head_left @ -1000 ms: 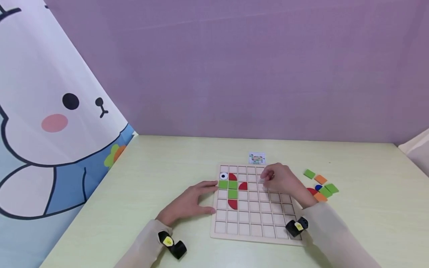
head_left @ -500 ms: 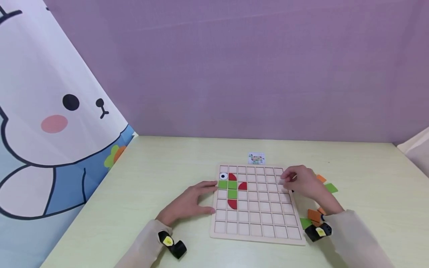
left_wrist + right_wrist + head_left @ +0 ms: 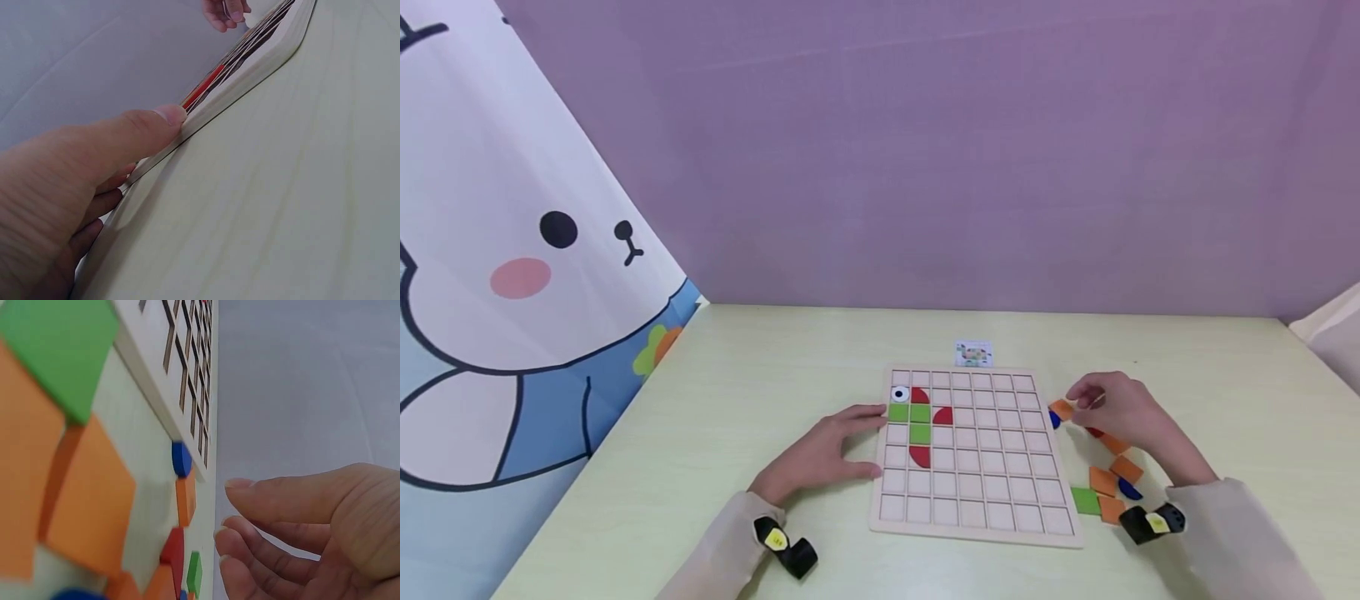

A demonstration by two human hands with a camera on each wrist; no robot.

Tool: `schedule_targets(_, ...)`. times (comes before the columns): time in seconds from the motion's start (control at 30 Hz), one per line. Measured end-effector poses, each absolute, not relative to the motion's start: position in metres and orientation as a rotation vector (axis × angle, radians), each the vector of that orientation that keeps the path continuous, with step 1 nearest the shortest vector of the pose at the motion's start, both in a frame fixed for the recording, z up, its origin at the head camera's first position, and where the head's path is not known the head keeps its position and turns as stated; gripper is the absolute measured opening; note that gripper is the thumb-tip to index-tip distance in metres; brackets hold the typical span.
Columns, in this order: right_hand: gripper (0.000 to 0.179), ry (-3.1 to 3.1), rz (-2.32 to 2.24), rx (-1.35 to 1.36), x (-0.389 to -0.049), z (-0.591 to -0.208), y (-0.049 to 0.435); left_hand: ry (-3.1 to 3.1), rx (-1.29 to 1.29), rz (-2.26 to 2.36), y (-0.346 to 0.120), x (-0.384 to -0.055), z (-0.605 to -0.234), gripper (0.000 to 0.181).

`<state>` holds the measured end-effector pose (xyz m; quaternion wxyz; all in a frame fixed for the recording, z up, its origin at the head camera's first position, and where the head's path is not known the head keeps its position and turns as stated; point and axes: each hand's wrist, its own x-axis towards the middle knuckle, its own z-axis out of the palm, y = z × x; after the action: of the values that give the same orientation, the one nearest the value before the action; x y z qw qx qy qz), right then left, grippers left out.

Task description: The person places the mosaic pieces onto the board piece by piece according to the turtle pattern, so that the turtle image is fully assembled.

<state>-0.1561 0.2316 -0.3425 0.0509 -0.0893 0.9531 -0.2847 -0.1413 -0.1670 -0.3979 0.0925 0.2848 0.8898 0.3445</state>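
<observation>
A wooden grid board [image 3: 970,486] lies flat. In its upper left cells sit an eye tile [image 3: 900,394], several green square tiles [image 3: 920,434] and red rounded tiles [image 3: 943,416]. My left hand [image 3: 827,450] rests at the board's left side, with the thumb [image 3: 156,123] touching the edge in the left wrist view. To the right of the board, my right hand [image 3: 1116,408] hovers over loose tiles. Its thumb and fingers are bent and apart in the right wrist view, with nothing between them. An orange tile [image 3: 1061,409] lies just left of its fingertips.
Orange tiles [image 3: 1103,481], a blue rounded tile [image 3: 1129,489] and a green tile [image 3: 1084,501] lie along the board's right side. A small printed card [image 3: 973,354] is behind the board. A purple cloth [image 3: 985,167] hangs at the table's back edge.
My right hand has moved right, from above the board to the loose tiles beside it. More of those tiles now show. The left hand and the board's tiles stay as they were.
</observation>
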Motion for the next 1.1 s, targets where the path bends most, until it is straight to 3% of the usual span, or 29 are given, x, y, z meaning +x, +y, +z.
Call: schedule_targets(1.1,0.031,2.839,-0.724,-0.123,-0.143,-0.353,0.272,2.661,0.831,0.989,-0.167,-0.143,-0.399,0.069)
